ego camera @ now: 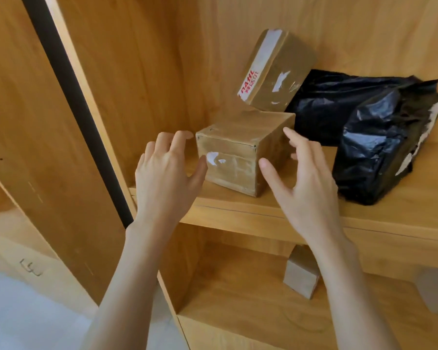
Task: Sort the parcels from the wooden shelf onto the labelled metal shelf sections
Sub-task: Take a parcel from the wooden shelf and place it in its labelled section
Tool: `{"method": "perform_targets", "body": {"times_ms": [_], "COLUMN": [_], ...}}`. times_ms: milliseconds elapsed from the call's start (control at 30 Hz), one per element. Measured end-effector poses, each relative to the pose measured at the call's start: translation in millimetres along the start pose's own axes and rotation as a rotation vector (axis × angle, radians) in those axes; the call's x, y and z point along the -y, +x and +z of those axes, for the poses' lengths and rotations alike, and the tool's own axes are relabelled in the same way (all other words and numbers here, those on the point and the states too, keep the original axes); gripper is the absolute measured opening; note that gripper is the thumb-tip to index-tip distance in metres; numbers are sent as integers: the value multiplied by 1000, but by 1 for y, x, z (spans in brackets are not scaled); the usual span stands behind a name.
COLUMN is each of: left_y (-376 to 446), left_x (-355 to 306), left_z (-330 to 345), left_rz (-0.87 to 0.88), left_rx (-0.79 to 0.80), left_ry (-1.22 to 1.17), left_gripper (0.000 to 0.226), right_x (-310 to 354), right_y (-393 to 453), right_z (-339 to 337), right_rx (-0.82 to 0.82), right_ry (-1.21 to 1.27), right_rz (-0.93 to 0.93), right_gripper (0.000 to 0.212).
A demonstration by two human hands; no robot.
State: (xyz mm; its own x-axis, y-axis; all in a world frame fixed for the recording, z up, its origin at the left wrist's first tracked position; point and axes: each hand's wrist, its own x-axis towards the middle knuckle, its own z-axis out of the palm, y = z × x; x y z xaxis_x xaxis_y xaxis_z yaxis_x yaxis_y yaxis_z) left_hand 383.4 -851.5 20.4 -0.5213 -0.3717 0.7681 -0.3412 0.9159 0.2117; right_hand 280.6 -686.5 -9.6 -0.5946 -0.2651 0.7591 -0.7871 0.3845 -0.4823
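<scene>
Looks like a parcel storeroom or small mail depot: wooden shelf (276, 213) stacked with taped boxes (240, 157) and black mailer bags (374, 152), more boxes below, pale floor (36, 311).

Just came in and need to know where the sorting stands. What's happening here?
A person is reaching both open hands, left hand and right hand, around a taped cardboard box at the front of the wooden shelf. Neither hand grips it yet. A second box leans tilted behind it, beside a black plastic parcel.
</scene>
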Motion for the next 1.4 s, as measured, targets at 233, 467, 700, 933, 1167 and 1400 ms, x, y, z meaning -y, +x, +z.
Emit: {"method": "perform_targets", "body": {"times_ms": [233, 467, 700, 933, 1167, 1400], "left_y": [24, 37, 37, 34, 29, 24], "left_x": [14, 35, 55, 61, 46, 31], "left_z": [31, 32, 35, 37, 37, 34], "left_rz": [60, 138, 163, 231, 285, 301], "left_rx": [-7, 39, 83, 132, 157, 170], "left_ry": [-146, -267, -337, -395, -472, -507], "left_gripper": [37, 41, 41, 38, 36, 35], "right_x": [29, 33, 34, 24, 31, 62], "right_y": [27, 27, 20, -8, -38, -19], "right_z": [20, 37, 35, 9, 3, 12], "right_rx": [0, 27, -29, -224, -211, -318], "right_ry": [-205, -297, -167, 36, 133, -77], "right_rz": [-197, -101, -33, 200, 386, 362], "right_gripper": [64, 47, 44, 46, 60, 116]}}
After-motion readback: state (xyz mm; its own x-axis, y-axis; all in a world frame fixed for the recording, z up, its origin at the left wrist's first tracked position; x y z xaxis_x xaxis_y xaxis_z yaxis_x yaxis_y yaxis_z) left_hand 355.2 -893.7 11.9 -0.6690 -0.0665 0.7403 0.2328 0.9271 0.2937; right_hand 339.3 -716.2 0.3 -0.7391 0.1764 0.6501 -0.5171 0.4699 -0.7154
